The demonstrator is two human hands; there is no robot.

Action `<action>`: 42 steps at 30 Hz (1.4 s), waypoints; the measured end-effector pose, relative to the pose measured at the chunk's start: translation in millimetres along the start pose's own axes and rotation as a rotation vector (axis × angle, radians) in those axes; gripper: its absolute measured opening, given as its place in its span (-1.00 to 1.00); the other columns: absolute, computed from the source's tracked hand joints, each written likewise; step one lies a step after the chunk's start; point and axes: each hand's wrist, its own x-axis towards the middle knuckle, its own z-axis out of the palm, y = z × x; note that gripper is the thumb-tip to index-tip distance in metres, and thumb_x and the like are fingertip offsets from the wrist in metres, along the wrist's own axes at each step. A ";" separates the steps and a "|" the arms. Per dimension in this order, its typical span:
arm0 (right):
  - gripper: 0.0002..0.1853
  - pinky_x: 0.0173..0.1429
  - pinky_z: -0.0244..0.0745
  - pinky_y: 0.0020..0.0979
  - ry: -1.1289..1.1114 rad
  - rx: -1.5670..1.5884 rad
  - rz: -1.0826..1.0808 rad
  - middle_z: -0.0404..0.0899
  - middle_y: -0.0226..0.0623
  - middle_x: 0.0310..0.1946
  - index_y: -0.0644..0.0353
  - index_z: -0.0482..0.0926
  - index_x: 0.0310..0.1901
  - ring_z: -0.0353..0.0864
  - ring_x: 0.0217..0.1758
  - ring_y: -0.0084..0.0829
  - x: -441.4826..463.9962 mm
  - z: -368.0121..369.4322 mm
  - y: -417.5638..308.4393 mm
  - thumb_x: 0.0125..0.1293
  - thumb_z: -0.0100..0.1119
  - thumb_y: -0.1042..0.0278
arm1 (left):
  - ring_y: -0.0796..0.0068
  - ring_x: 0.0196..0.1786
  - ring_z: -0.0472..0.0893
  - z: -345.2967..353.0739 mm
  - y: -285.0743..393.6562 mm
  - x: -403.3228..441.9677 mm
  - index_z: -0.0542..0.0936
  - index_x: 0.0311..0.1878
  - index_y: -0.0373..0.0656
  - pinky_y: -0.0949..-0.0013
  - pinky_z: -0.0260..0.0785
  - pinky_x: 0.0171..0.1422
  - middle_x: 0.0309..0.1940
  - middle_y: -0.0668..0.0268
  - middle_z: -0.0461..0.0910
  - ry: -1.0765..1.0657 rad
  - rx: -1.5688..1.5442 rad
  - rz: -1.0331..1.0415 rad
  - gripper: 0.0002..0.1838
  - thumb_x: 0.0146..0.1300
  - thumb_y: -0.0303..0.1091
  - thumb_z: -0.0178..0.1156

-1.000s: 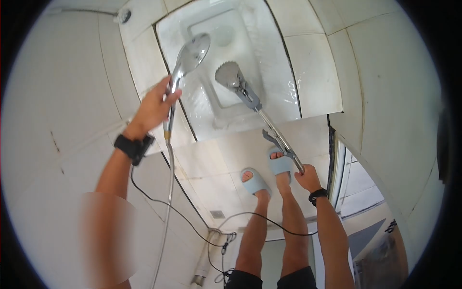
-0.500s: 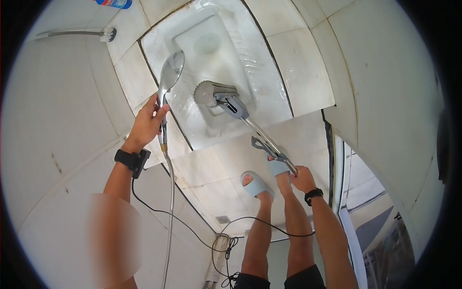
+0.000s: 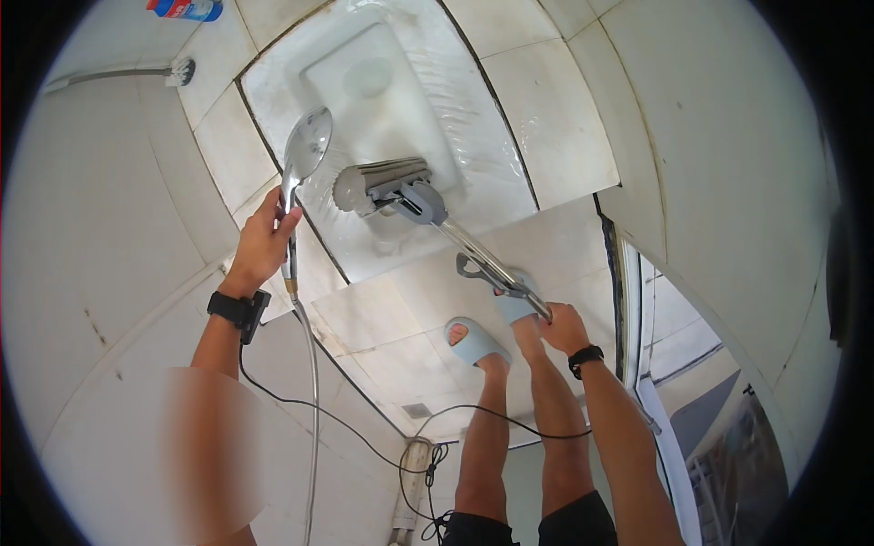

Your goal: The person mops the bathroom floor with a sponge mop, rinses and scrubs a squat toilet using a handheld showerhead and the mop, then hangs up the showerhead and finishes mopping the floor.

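My left hand (image 3: 261,244) is closed around the grip of a chrome shower head (image 3: 308,141), held over the left edge of a white squat toilet (image 3: 496,155). A metal hose (image 3: 315,391) hangs down from it. My right hand (image 3: 566,329) grips the metal pole of a sponge mop (image 3: 482,258) with a grey lever. Its wet-looking sponge head (image 3: 353,188) is over the near part of the toilet basin; whether it touches the surface is unclear. Water glistens on the ribbed footrests.
A toilet brush (image 3: 179,72) and a blue-and-red bottle (image 3: 187,9) are at the upper left. My slippers (image 3: 478,343) stand on the tiled floor below the toilet's raised step. A black cable (image 3: 364,414) loops across. A door frame (image 3: 630,300) stands at the right.
The view has shifted slightly, moving most things left. The mop head has turned a little, showing more of the sponge's length. The shower head is slightly nearer me. Both grips stay the same.
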 end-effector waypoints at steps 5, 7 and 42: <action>-0.80 -0.13 0.57 0.04 -0.019 -0.084 0.066 0.62 0.11 -0.43 0.24 0.60 -0.29 0.63 -0.27 0.14 -0.5 -8.5 -11.7 0.05 0.19 0.35 | 0.48 -0.61 0.48 -2.0 -3.5 -0.6 0.33 0.32 -0.20 0.39 0.36 -0.55 -0.48 0.26 0.50 0.083 0.098 0.018 -0.51 0.44 -0.17 0.09; -0.77 -0.11 0.58 0.03 -0.048 -0.171 0.129 0.63 0.08 -0.41 0.23 0.60 -0.23 0.65 -0.26 0.11 -1.0 -14.0 -18.4 0.08 0.20 0.34 | 0.56 -0.61 0.44 -2.4 3.4 -4.1 0.33 0.34 -0.21 0.44 0.34 -0.57 -0.47 0.31 0.48 0.108 0.045 -0.013 -0.50 0.43 -0.19 0.10; -0.81 -0.29 0.52 -0.01 0.053 -0.208 -0.065 0.57 -0.01 -0.61 0.22 0.51 -0.34 0.62 -0.48 0.05 -22.3 -28.0 -14.8 0.05 0.24 0.34 | 0.61 -0.24 0.55 -17.5 -9.0 0.5 0.24 0.44 -0.10 0.58 0.46 -0.42 -0.02 0.20 0.58 0.001 -0.058 -0.051 -0.42 0.46 -0.07 0.06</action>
